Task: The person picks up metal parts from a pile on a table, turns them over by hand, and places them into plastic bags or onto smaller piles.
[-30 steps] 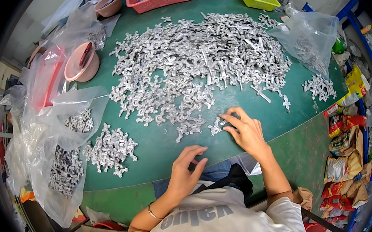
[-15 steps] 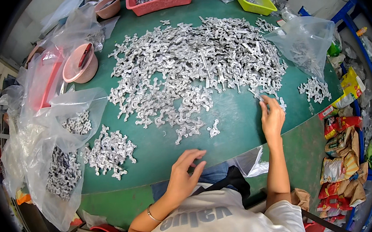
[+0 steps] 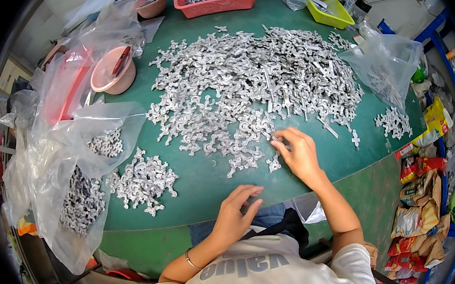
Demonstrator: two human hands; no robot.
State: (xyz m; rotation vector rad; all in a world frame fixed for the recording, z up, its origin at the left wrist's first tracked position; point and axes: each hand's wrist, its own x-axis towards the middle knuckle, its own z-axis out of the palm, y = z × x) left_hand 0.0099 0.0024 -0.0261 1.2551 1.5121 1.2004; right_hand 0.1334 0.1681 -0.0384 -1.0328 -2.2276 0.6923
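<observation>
A broad heap of small silver-grey metal castings (image 3: 222, 83) with rounded lobes covers the middle of the green table. At the heap's near edge my right hand (image 3: 300, 154) is closed, thumb and fingers pinching a small metal casting (image 3: 275, 138) that they partly hide. Just left of its thumb lies a single casting (image 3: 274, 163). My left hand (image 3: 236, 214) hovers by the table's front edge with thumb and fingers apart, nothing visible in it. Over to its left sits a smaller pile of castings (image 3: 144, 183).
Clear plastic bags (image 3: 42, 190) with castings crowd the left side; another bag (image 3: 389, 68) lies at right beside a small pile (image 3: 393, 123). A pink bowl (image 3: 114, 79) holds a red-handled tool. A red tray (image 3: 215, 5) and a yellow-green basket (image 3: 335, 16) stand at the back.
My right hand has moved left from the heap's right end to its near middle edge. A long casting now lies where it was. The left hand has hardly moved; the view has shifted slightly.
</observation>
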